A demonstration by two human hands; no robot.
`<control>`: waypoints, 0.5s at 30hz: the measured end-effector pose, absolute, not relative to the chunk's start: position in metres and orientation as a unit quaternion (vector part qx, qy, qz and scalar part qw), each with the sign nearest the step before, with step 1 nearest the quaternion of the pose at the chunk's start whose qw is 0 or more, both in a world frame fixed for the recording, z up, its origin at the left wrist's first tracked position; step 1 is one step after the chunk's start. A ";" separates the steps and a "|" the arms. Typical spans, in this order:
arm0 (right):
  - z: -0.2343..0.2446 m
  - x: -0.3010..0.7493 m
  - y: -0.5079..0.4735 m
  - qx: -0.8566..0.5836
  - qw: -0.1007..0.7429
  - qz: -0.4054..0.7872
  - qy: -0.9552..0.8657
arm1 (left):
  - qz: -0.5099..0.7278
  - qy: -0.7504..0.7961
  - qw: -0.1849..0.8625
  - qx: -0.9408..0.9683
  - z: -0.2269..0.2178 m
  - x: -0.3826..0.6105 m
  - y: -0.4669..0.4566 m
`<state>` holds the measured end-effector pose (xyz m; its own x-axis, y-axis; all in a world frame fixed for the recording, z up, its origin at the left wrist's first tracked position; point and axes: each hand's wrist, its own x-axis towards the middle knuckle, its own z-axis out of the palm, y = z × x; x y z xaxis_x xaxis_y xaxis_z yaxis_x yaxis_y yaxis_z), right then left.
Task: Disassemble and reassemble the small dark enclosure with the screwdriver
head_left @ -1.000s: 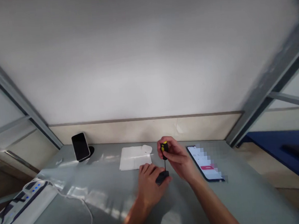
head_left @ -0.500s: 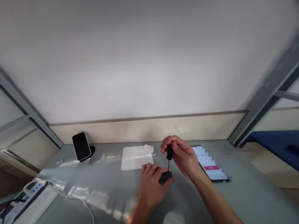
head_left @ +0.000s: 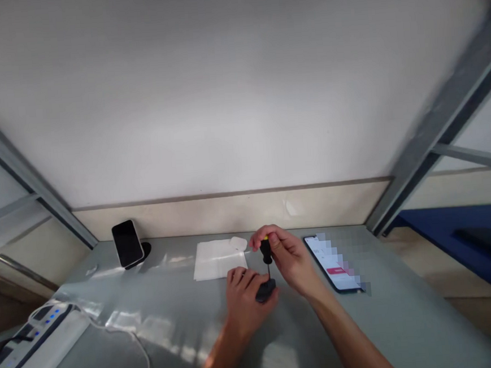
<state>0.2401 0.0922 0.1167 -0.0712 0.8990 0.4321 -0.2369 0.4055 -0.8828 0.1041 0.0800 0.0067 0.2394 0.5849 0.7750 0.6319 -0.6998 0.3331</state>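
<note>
Black-and-yellow screwdriver, one: right of the white paper, handle up, thin shaft down. Long axis close to upright; shaft aimed at the top of the block, where its lower end meets or nearly meets the surface; exact contact too small to tell.

Right hand, one: right of the paper, fingers and thumb drawn narrow around the screwdriver's handle.

Block, one: small, black, right of the paper and nearer the person; long axis slants from near left to far right.

Left hand, one: at the near right of the paper, fingers bent and close together, thumb along the near side, holding the block.

Small white piece, one: over the paper's far right corner.

Phone, one: right of the paper, beyond the right hand, screen lit.

Small screen, one: left of the paper, dark, leaning back on a black base.

Power strip, one: white, well left of the paper and nearer, blue lights lit; a black cord lies across its top.
</note>
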 end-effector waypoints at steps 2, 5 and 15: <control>0.115 0.242 0.091 -0.267 0.621 0.501 -0.541 | -0.485 -0.386 0.025 -0.785 0.007 0.104 0.080; 0.110 0.241 0.091 -0.225 0.638 0.533 -0.509 | -0.486 -0.386 0.020 -0.784 0.006 0.104 0.080; 0.109 0.246 0.097 -0.256 0.669 0.465 -0.520 | -0.495 -0.386 0.049 -0.777 0.006 0.109 0.073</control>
<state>0.2455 0.0973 0.1093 0.0272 0.8887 0.4578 -0.3561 0.4365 -0.8262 0.1093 0.0729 0.0062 0.2122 0.5525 0.8060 0.6485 -0.6966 0.3068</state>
